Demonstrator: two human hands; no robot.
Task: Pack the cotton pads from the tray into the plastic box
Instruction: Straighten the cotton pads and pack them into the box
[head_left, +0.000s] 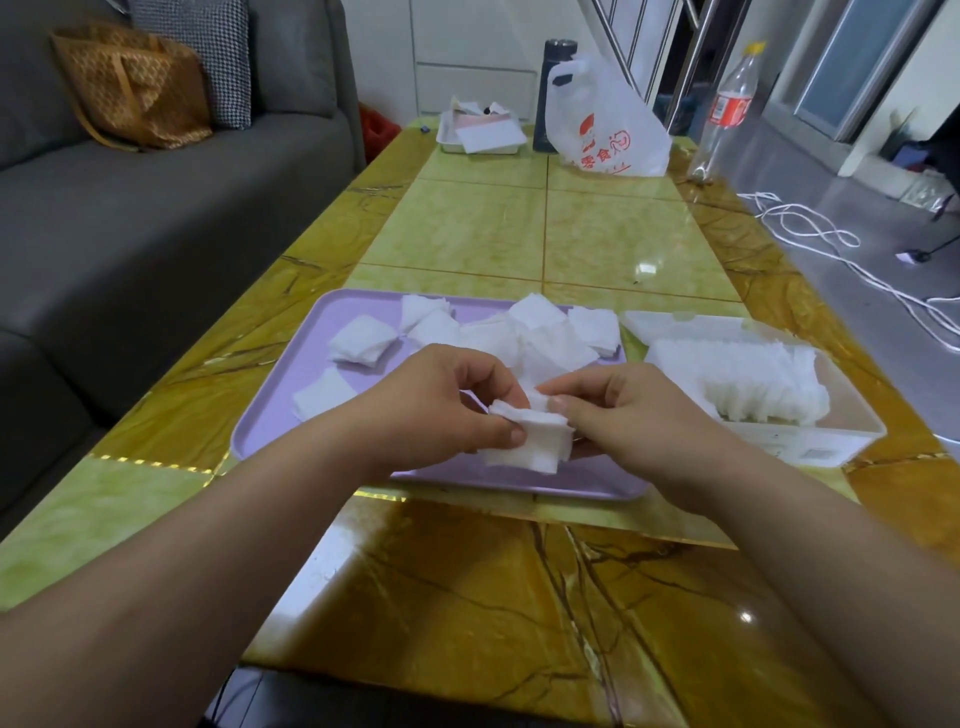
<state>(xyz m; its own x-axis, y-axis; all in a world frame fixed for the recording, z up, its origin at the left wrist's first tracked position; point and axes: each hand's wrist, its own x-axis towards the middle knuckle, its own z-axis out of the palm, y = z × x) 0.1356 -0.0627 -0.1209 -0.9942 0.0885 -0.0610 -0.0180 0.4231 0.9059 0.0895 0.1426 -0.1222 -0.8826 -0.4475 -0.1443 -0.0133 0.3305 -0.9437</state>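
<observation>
Glossy yellow-green marbled stone-look table (467, 228); matt lilac plastic tray (270, 415); soft fibrous white cotton pads (358, 339); translucent plastic box (831, 441).

Grey sofa (156, 197) beside marble table (519, 234)

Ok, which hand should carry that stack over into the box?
Probably the right hand: the plastic box sits just to its right, beside the tray. Both hands grip the stack of pads, but the left hand would have to cross over.
</observation>
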